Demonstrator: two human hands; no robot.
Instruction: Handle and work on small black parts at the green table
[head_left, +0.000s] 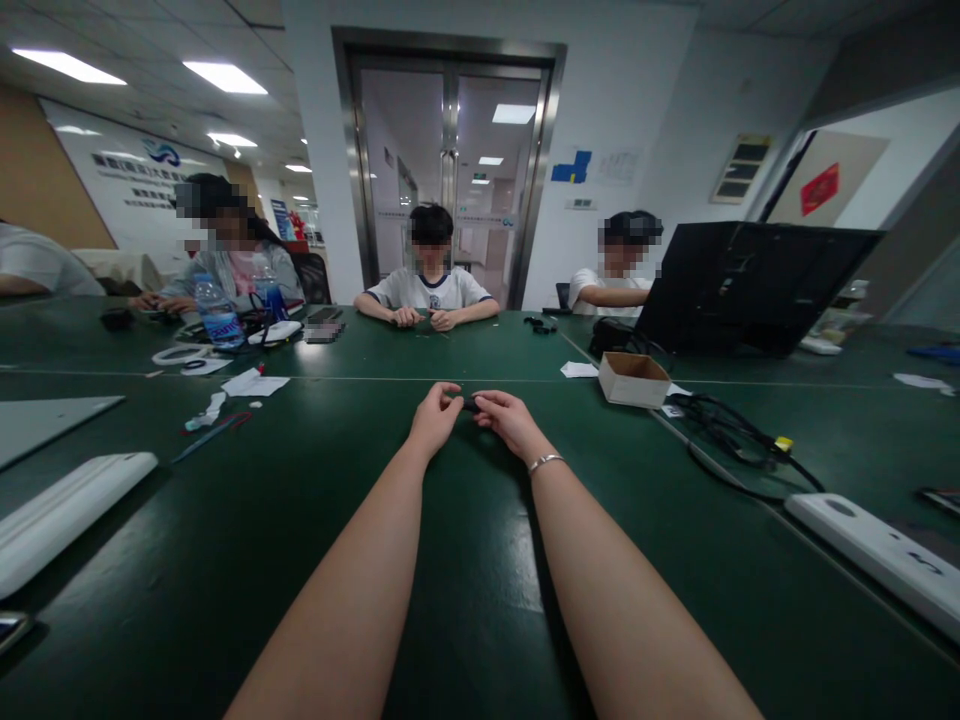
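Note:
Both my arms reach forward over the dark green table point(465, 620). Between my fingertips is a small black object point(471, 404), too small and covered to name. My right hand point(506, 418) pinches it between thumb and fingers; a silver bracelet point(545, 462) circles that wrist. My left hand point(436, 420) is at the object's left end, its thumb and index finger curled toward it. Whether the left fingers grip the object or only touch it is hard to make out.
A small cardboard box point(634, 380), black cables point(720, 430) and a white power strip point(877, 550) lie to the right, before a black monitor point(750, 285). At left are a water bottle point(217, 312), paper scraps point(255, 382) and a long white bar point(75, 510). Several people sit across the table.

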